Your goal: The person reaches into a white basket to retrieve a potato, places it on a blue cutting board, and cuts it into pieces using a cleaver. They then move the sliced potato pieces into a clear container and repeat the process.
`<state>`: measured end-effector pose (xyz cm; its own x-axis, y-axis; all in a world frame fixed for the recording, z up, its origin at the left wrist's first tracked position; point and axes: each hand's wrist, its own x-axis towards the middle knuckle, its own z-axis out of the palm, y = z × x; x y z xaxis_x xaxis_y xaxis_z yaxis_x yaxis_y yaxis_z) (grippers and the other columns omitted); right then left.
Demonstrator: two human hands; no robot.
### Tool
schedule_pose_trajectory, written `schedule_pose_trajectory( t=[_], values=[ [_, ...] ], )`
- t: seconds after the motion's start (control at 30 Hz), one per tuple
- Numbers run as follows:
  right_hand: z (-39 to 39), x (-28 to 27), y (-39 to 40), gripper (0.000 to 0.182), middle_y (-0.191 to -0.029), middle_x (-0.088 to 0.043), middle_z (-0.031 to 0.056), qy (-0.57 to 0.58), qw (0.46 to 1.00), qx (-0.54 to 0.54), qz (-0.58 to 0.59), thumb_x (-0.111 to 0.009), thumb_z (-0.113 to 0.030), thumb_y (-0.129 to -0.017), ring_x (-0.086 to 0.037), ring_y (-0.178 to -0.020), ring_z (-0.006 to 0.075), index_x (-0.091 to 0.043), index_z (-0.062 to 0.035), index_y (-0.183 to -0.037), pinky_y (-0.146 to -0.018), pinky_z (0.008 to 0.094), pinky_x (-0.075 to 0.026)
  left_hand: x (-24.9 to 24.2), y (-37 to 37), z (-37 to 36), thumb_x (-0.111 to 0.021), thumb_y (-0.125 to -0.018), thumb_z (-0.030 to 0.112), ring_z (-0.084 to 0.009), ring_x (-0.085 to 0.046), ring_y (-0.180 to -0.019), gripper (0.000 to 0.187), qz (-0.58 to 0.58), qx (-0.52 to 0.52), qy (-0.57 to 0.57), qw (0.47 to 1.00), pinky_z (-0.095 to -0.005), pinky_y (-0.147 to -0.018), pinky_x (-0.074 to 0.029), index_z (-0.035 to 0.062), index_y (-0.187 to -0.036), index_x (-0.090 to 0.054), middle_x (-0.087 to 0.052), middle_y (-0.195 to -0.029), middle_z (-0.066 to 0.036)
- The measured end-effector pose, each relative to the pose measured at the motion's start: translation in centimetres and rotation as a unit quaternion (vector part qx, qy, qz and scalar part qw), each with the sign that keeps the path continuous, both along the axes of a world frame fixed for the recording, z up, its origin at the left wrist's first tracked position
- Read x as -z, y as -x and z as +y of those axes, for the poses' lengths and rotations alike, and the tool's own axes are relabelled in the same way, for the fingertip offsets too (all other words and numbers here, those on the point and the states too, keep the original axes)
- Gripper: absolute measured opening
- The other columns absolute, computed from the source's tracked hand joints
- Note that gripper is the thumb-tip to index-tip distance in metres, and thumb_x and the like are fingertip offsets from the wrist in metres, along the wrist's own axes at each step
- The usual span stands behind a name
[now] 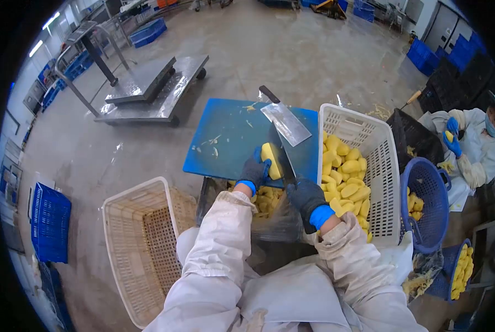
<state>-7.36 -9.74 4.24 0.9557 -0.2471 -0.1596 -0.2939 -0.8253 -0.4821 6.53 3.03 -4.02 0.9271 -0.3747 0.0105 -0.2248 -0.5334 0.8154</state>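
Yellow potatoes [348,180] lie in the right-side white crate [384,188] and round basket [436,207].

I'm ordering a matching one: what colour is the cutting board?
Blue; the cutting board shows best in the head view.

Steadies a yellow piece [271,159] with the gloved left hand [253,170] on a blue cutting board [225,133]; grips a knife [283,154] just beside it in the gloved right hand [307,200]. Includes a cleaver [287,124] across the board's far edge and, at right, a white crate [381,160] holding yellow pieces [344,180].
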Motion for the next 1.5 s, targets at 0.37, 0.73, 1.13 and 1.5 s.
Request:
schedule_pose_trajectory(
  t=[0.37, 0.73, 1.13, 1.5],
  values=[
    [1.8, 4.1, -8.6, 0.028, -0.092, -0.061, 0.0238, 0.044, 0.999, -0.009, 0.020, -0.047, -0.023, -0.081, -0.059, -0.088, 0.0384, -0.058, -0.0002, -0.095, -0.079, 0.0445, -0.046, 0.0, -0.1, -0.3, -0.060, -0.078, 0.022, -0.0385, -0.056, -0.096, 0.045, -0.005, 0.096, -0.112, 0.989, -0.0421, -0.080, -0.046, 0.0041, -0.118, -0.049, -0.059, -0.102, -0.023],
    [-2.7, -0.7, -5.0, 0.028, -0.088, -0.061, 0.0215, 0.110, 0.982, -0.147, -0.034, -0.049, -0.023, -0.080, -0.058, -0.082, 0.0393, -0.060, -0.0008, -0.095, -0.075, 0.0443, -0.046, -1.4, -1.3, 4.1, -0.052, -0.085, 0.018, -0.0253, -0.057, -0.078, 0.033, 0.055, -0.236, 0.322, 0.915, -0.0362, -0.070, -0.046, 0.0003, -0.112, -0.050, -0.061, -0.091, -0.016],
    [-2.4, 2.0, -3.2, 0.033, -0.086, -0.060, 0.0248, -0.044, 0.998, -0.026, -0.042, -0.048, -0.030, -0.082, -0.058, -0.082, 0.0405, -0.060, -0.0006, -0.093, -0.074, 0.0464, -0.045, 1.1, 4.0, -0.1, -0.054, -0.086, 0.018, -0.0267, -0.050, -0.107, 0.042, -0.041, -0.174, 0.188, 0.966, -0.0351, -0.092, -0.039, -0.0049, -0.120, -0.044, -0.054, -0.113, -0.020],
    [-10.1, -2.7, 8.9, 0.026, -0.067, -0.060, 0.0159, 0.073, 0.988, 0.004, -0.135, -0.051, -0.030, -0.084, -0.058, -0.058, 0.0331, -0.058, -0.0055, -0.090, -0.052, 0.0435, -0.045, 1.9, 5.2, -1.2, -0.058, -0.082, 0.020, -0.0250, -0.047, -0.104, 0.057, -0.225, -0.064, 0.013, 0.972, -0.0356, -0.089, -0.040, 0.0020, -0.130, -0.033, -0.046, -0.118, -0.015]
  ],
)
